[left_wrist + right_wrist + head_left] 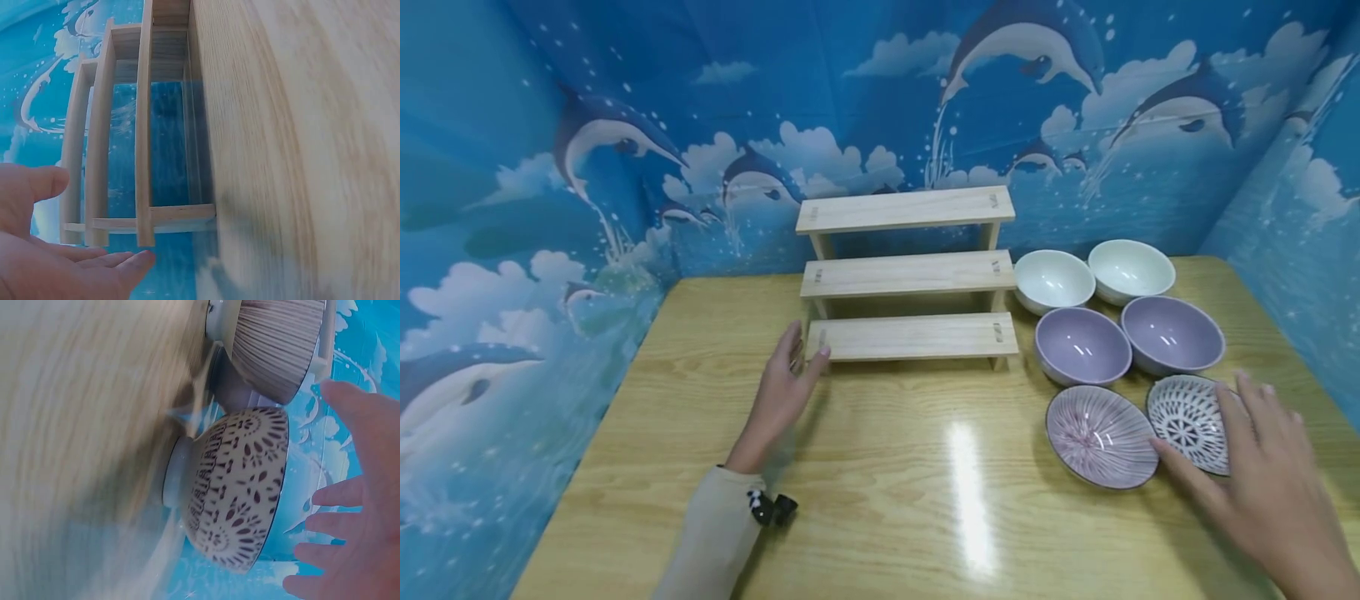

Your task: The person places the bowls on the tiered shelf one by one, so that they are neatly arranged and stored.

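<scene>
A three-step wooden stand [910,337] is at the back middle of the table in the head view. By the left end of its lowest step is my left hand [781,396], thumb held apart from the extended fingers; whether it touches the wood I cannot tell. On the right, my right hand [1273,471] hovers with spread fingers over a black-and-white patterned bowl [1187,421], covering part of its rim. The right wrist view shows a gap between this hand and the patterned bowl [234,487]. Just left of that bowl sits a purple-streaked bowl [1101,437].
Behind the patterned bowls stand two plain purple bowls [1082,346], and farther back two pale green-white bowls [1054,282], close to the stand's right side. A blue dolphin-print cloth [850,92] encloses the wooden table [865,483] at the back and sides.
</scene>
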`<state>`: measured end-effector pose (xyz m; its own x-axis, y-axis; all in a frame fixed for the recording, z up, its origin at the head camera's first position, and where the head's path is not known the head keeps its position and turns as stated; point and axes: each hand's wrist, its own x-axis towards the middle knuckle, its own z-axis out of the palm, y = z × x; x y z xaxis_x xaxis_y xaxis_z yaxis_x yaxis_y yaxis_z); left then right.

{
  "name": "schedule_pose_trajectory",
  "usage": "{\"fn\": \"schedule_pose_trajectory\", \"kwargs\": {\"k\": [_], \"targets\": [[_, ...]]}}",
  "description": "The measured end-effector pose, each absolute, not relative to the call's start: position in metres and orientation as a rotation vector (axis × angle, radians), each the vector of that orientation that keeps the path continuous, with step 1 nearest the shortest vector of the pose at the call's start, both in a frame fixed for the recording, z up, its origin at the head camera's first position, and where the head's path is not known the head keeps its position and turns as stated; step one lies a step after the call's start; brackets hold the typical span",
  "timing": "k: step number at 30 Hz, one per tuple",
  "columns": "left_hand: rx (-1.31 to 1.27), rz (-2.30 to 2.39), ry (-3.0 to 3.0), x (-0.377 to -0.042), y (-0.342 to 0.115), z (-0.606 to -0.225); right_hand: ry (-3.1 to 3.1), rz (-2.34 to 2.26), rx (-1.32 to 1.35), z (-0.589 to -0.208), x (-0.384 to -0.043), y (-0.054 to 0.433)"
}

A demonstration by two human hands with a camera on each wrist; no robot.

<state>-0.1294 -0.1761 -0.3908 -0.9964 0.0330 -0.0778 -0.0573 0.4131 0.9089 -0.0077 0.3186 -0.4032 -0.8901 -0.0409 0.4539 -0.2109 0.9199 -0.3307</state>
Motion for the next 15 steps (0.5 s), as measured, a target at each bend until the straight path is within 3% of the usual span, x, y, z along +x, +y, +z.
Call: {"fn": "schedule_pose_trajectory", "kwargs": {"k": [15], "targets": [[-0.208, 1.805, 2.425, -0.148, -0.172, -0.403, -2.737, 0.776, -0.01, -0.414, 0.001, 0.337]]}}
